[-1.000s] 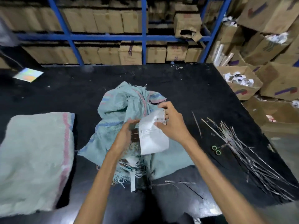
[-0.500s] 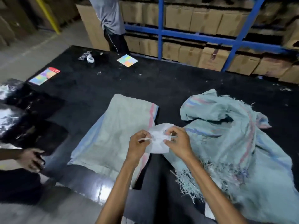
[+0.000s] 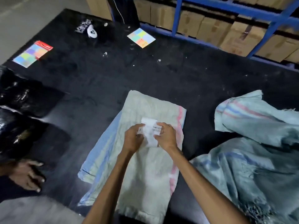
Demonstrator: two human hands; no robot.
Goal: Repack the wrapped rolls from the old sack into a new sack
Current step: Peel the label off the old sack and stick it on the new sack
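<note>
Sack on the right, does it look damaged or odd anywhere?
Yes. The sack on the right lies crumpled, and its near edge looks frayed into loose threads. The flat sack beside it looks whole.

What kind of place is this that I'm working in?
Probably a warehouse or packing room: blue steel racking full of cardboard cartons, a large black work table, and a flat woven sack on it, with the left hand and right hand holding a barcoded label.
</note>
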